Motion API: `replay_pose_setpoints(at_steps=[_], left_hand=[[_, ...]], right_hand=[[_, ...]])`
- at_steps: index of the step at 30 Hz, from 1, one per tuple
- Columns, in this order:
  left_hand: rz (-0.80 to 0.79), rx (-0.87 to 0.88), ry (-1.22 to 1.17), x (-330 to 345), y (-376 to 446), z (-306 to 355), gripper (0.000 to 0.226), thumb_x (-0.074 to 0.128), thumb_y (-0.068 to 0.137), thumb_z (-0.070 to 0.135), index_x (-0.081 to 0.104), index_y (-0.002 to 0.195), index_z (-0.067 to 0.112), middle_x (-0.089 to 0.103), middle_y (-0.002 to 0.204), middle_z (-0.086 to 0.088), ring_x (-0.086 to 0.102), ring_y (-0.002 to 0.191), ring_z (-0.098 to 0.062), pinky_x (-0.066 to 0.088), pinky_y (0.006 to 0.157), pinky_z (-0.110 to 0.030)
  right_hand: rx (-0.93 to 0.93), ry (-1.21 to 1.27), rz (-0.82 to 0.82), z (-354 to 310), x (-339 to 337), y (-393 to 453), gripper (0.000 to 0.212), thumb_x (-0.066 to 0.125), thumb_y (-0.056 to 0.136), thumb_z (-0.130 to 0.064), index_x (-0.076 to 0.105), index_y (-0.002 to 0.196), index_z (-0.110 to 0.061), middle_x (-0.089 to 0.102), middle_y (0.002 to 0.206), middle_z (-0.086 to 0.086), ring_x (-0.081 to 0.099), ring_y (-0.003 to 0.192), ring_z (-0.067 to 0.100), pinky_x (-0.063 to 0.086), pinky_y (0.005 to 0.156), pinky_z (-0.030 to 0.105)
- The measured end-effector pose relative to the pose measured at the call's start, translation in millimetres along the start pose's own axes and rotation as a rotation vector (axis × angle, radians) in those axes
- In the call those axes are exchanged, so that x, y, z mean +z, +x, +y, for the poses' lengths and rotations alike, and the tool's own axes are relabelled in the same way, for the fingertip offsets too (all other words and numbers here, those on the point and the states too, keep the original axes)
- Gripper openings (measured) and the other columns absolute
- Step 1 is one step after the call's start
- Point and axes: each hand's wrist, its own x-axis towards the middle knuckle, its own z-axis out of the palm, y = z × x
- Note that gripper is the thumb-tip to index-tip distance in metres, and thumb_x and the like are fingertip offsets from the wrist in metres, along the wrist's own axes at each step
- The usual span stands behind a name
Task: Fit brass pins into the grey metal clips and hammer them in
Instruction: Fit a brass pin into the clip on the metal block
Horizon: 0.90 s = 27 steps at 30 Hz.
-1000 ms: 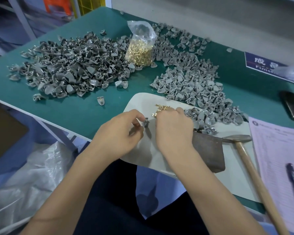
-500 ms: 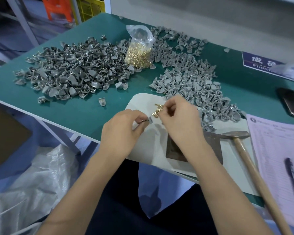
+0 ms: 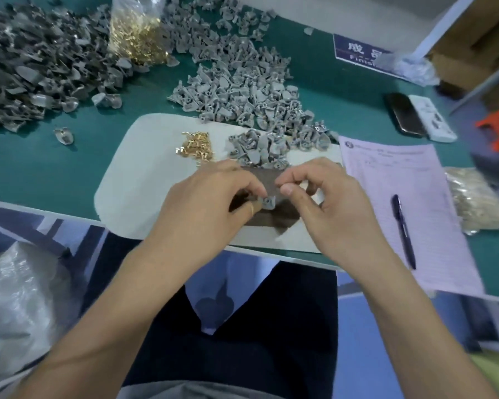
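My left hand [image 3: 211, 208] pinches a small grey metal clip [image 3: 267, 201] between thumb and fingertips, just above a dark metal block [image 3: 274, 218] on the white mat [image 3: 144, 180]. My right hand [image 3: 326, 203] is close beside the clip, thumb and forefinger pinched together as if on a brass pin that stays hidden between the fingertips. Loose brass pins [image 3: 196, 146] lie on the mat beyond my left hand. A small heap of grey clips [image 3: 260, 151] sits just past the block. The hammer is out of sight.
Large clip piles lie at the far left [image 3: 41, 59] and the middle [image 3: 242, 90], with a bag of brass pins [image 3: 136, 38] between them. Right of the mat are a paper sheet [image 3: 386, 174] with a pen [image 3: 402, 228], a phone [image 3: 405, 113] and another bag [image 3: 478, 203].
My right hand has come back from the loose pin pile to the clip. Both hands now meet over the dark block. The view has swung right and the hammer is no longer seen.
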Motion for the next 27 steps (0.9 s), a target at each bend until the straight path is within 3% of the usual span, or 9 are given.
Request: replay_pose_setpoints(at_steps=[4,6,11,16,20,27], left_hand=[[0.002,0.005,0.013,7.4,2.2,2.6,0.011,0.069,0.089,0.044,0.068,0.099,0.044,0.059,0.097,0.02,0.049,0.103,-0.005,0.05,0.078,-0.038],[-0.017,-0.001,-0.024,6.0,4.9,1.3,0.011,0.071,0.088,0.044,0.07,0.098,0.043,0.061,0.096,0.02,0.051,0.103,-0.005,0.051,0.08,-0.04],[-0.035,-0.04,-0.11,4.2,6.5,-0.4,0.011,0.073,0.086,0.045,0.07,0.096,0.043,0.063,0.096,0.02,0.052,0.099,-0.001,0.051,0.083,-0.038],[-0.01,-0.058,-0.111,4.8,5.2,-1.1,0.009,0.071,0.086,0.046,0.071,0.095,0.047,0.062,0.095,0.021,0.052,0.097,0.001,0.051,0.079,-0.036],[0.028,-0.087,-0.076,6.2,4.4,-1.4,0.009,0.072,0.085,0.05,0.071,0.094,0.051,0.059,0.09,0.021,0.049,0.089,0.003,0.041,0.066,-0.026],[0.052,-0.09,-0.075,8.6,3.4,-3.1,0.01,0.073,0.083,0.051,0.071,0.094,0.052,0.059,0.087,0.019,0.05,0.089,0.0,0.043,0.065,-0.028]], right_hand=[[0.028,-0.048,-0.031,8.6,4.1,-15.9,0.01,0.069,0.094,-0.027,0.07,0.092,-0.038,0.058,0.088,-0.018,0.049,0.088,0.005,0.045,0.094,0.044],[0.032,-0.066,-0.011,6.9,7.5,-16.4,0.007,0.071,0.093,-0.027,0.072,0.091,-0.034,0.058,0.087,-0.016,0.048,0.086,0.004,0.044,0.096,0.049],[0.075,-0.165,0.005,-1.7,14.3,-13.3,0.007,0.066,0.096,-0.032,0.071,0.095,-0.037,0.058,0.092,-0.016,0.05,0.099,0.005,0.046,0.096,0.047],[0.079,-0.193,0.042,-4.2,15.6,-9.7,0.009,0.064,0.097,-0.03,0.07,0.095,-0.036,0.058,0.094,-0.016,0.054,0.097,0.006,0.048,0.093,0.045],[0.077,-0.211,0.003,-4.5,15.5,-6.0,0.009,0.064,0.097,-0.031,0.069,0.092,-0.037,0.057,0.091,-0.016,0.051,0.093,0.003,0.047,0.093,0.047],[0.092,-0.257,0.002,-13.4,18.9,-9.5,0.01,0.062,0.098,-0.029,0.072,0.097,-0.029,0.058,0.097,-0.011,0.046,0.096,0.006,0.045,0.082,0.039]])
